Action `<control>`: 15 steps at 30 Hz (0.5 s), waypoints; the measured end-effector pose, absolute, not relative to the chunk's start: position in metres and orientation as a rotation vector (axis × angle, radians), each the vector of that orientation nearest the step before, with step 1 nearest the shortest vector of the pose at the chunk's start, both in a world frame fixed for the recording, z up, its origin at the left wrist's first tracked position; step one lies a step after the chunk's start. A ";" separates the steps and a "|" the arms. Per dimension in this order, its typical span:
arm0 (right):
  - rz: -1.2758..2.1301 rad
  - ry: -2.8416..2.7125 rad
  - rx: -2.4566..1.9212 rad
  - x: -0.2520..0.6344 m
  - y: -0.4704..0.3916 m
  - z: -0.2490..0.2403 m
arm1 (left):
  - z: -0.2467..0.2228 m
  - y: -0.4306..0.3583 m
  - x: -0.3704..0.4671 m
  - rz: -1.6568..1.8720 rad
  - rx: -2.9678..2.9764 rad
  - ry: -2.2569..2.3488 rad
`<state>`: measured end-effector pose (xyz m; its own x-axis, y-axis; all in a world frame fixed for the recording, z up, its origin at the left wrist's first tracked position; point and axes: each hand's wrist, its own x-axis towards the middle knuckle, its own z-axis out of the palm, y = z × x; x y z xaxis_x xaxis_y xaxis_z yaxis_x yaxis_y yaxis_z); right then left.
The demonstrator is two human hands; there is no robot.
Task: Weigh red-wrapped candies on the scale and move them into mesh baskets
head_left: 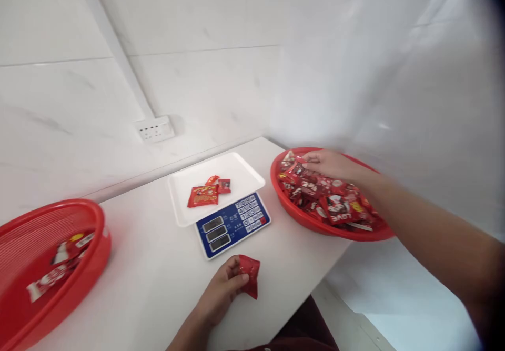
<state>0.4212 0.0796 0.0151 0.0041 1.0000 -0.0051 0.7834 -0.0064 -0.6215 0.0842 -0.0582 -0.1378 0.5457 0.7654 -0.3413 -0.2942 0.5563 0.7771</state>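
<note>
My left hand (pixel 223 290) is closed on a red packet (pixel 250 276) in front of the scale. Over at the right, my right hand (pixel 321 162) reaches into a red basket (pixel 311 223) heaped with red packets; its fingertips are pinched at a small red packet (pixel 296 170) near the basket's back left side. Between the two baskets stands a scale (pixel 232 224) with a blue keypad panel and a white tray (pixel 244 169). Several small red packets (pixel 204 195) lie on that tray.
Another red basket (pixel 103 253), with a few packets inside, stands at the left on the white table (pixel 145 267). A tiled wall runs behind the table, carrying a white socket (pixel 154 129) and a cable duct. My lap shows below the table's front edge.
</note>
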 end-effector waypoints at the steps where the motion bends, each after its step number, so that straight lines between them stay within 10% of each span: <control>1: 0.652 -1.863 -1.808 0.410 0.082 0.016 | -0.138 -0.058 0.085 0.703 0.718 0.737; 10: 1.016 -2.103 -1.594 0.290 0.102 0.008 | -0.138 -0.060 0.083 0.723 0.696 0.750; 15: 0.650 -2.240 -1.682 0.291 0.107 0.001 | -0.144 -0.059 0.082 0.724 0.705 0.721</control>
<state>0.2910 0.1069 0.0012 -0.2924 0.9547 -0.0550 0.8358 0.2272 -0.4998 0.0824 -0.0591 -0.1435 0.5420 0.7746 -0.3258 -0.3287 0.5522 0.7662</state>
